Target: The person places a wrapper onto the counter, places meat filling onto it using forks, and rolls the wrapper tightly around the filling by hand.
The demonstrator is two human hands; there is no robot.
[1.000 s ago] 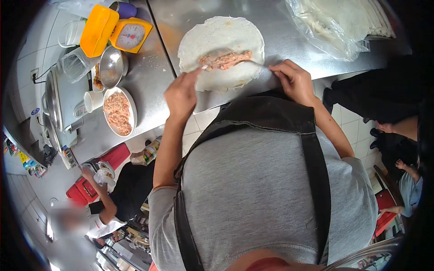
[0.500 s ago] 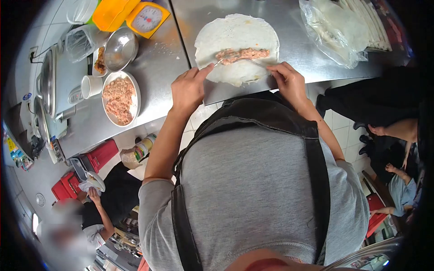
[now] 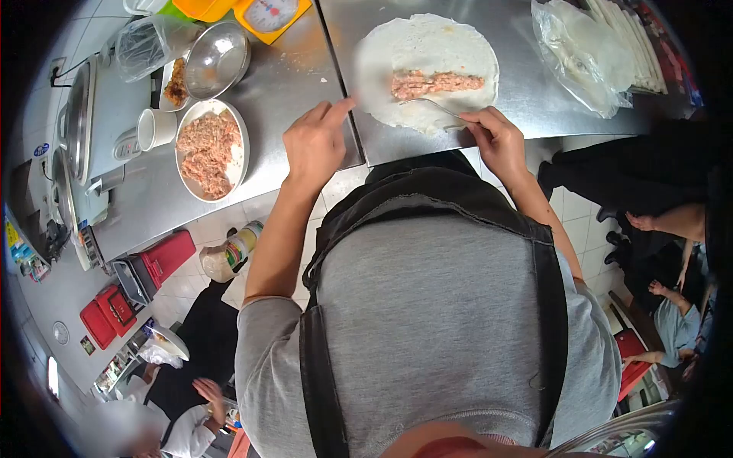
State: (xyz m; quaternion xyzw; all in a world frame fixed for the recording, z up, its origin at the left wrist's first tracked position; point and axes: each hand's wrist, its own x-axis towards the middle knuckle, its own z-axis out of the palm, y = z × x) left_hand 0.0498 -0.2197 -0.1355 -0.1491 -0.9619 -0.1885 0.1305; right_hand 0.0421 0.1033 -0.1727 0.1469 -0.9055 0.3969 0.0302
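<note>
A round white sheet of dough lies on the steel table, with a strip of pinkish minced filling across its middle. My right hand pinches a thin metal utensil, its far end against the filling's near left side; whether it is a spoon or a fork cannot be told. My left hand is at the sheet's left, index finger stretched toward the edge and the other fingers curled. A blurred patch beyond its fingertip hides whatever it may hold. To its left, an oval white bowl contains more minced filling.
Left on the table are a metal bowl, a white cup, a small dish of browned food and a yellow scale. Stacked wrappers in plastic lie right. Other people stand at both sides.
My left hand has drawn back from the filling, and the metal piece at its fingertips no longer shows. The right hand keeps its utensil by the filling. The whole view has shifted slightly.
</note>
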